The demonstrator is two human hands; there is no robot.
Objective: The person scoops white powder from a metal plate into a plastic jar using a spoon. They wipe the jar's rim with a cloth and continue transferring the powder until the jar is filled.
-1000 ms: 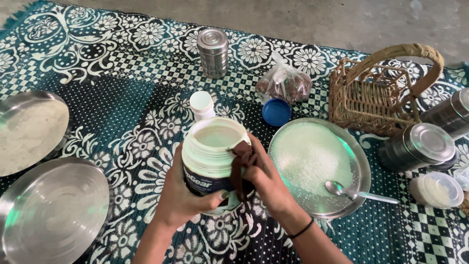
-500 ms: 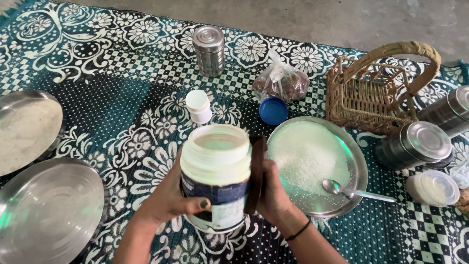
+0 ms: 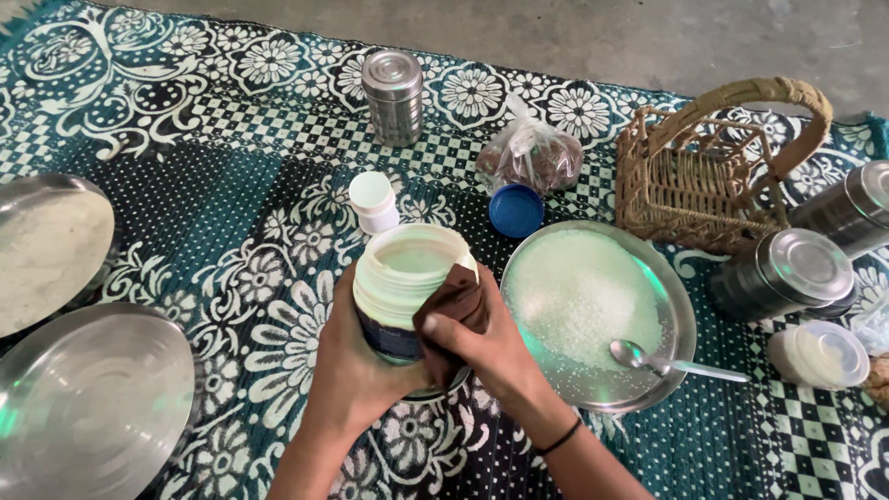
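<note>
Left hand [image 3: 347, 370] wrapped around white jar [image 3: 407, 282], right hand [image 3: 486, 347] clenched on brown cloth [image 3: 451, 310]

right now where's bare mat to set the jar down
Bare mat lies left of the small white bottle, between the steel canister and the two steel plates. The right side is crowded: grain plate, wicker basket, steel tins.

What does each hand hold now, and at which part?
Left hand grips the open white jar around its side. Right hand presses a brown cloth against the jar's rim.
</note>
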